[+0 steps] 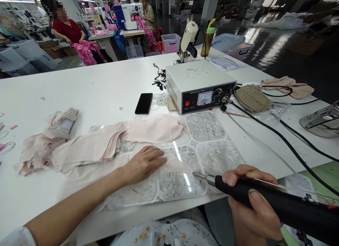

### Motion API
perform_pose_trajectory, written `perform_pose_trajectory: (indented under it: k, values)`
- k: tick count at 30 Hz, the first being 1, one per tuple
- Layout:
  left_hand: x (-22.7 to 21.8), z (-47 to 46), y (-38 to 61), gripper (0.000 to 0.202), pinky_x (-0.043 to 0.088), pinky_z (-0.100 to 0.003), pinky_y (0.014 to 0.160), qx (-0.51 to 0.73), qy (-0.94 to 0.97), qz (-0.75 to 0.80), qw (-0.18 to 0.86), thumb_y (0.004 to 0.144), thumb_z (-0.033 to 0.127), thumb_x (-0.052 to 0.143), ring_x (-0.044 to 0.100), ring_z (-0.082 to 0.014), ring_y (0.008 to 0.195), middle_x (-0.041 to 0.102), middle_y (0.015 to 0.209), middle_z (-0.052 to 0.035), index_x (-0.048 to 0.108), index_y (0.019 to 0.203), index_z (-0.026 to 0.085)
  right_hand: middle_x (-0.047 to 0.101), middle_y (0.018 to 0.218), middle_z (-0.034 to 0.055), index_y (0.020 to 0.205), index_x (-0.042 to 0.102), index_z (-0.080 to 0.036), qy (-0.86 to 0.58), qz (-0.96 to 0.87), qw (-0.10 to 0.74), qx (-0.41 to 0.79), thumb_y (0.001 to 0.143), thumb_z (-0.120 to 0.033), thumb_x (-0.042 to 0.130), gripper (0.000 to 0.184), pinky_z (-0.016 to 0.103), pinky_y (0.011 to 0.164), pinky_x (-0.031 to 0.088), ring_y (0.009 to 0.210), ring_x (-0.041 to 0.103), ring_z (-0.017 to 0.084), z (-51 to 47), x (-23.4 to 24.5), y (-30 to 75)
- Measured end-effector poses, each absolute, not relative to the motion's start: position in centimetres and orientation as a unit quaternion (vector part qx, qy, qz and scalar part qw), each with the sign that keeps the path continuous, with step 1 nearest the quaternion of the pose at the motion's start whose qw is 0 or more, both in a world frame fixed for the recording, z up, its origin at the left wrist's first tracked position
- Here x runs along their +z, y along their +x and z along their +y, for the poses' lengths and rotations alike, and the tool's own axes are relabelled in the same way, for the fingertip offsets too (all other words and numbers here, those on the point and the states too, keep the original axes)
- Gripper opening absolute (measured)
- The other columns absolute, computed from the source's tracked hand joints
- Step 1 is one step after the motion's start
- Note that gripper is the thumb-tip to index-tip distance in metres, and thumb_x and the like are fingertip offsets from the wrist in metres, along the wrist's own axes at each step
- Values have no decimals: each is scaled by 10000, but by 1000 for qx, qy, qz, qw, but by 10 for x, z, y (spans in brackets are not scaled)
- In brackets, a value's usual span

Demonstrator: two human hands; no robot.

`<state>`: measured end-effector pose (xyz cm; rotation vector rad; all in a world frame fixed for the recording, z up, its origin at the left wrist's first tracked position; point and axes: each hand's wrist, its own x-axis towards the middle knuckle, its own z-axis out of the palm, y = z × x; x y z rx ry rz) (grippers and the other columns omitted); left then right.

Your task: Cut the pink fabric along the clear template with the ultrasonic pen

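Left hand [145,164] – flat, fingers close together – rests on the beige fabric strip [178,165], which runs left to right. Its tapered end lies near the pointed black handpiece [288,208] (right hand [258,212] wrapped around it)

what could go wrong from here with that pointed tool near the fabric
The metal tip of the black tool points towards the pale fabric, so a slip might mark it. The left grip lies on that fabric and could be poked if the right grip swings the tool across. The black cable running from the box could snag.
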<state>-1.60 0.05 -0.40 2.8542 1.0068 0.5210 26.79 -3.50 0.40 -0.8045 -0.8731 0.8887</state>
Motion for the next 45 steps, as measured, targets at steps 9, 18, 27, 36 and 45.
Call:
perform_pose_trajectory:
  k: [9,18,27,36,45]
  values:
    - [-1,-12,17,213,558,-375,845,215,911,350,36,982,171,475,616,-223,1031,646,1092,-132,627,1125,128,508,838,18,907,579,-220,-326,-408,723,452,784,-292,590,143,361,587,528,598,527,121,-44,8,267]
    - [7,-12,14,161,534,-397,932,221,911,341,74,962,134,488,625,-210,1046,666,1058,-102,633,1028,153,507,828,9,905,550,-230,-311,-434,678,505,827,-315,582,120,322,562,526,598,568,118,-56,15,261]
    - [-1,-41,45,88,539,-383,887,251,859,441,71,947,204,533,599,-233,1073,635,1083,-118,553,1019,159,540,819,25,963,556,-256,-285,-461,633,553,850,-316,575,129,356,603,539,660,592,157,-58,13,265]
    - [-11,-45,54,141,524,-419,895,225,845,484,28,922,262,575,594,-261,1085,631,1091,-118,549,1023,167,545,815,18,960,546,-255,-272,-446,647,556,853,-314,567,125,330,584,530,655,592,149,-59,12,265]
    - [-12,-50,55,149,515,-464,949,222,846,485,3,939,256,558,588,-274,1127,633,1118,-131,546,1060,170,559,759,19,974,533,-263,-259,-467,642,550,864,-275,548,112,320,574,536,643,591,157,-55,11,271]
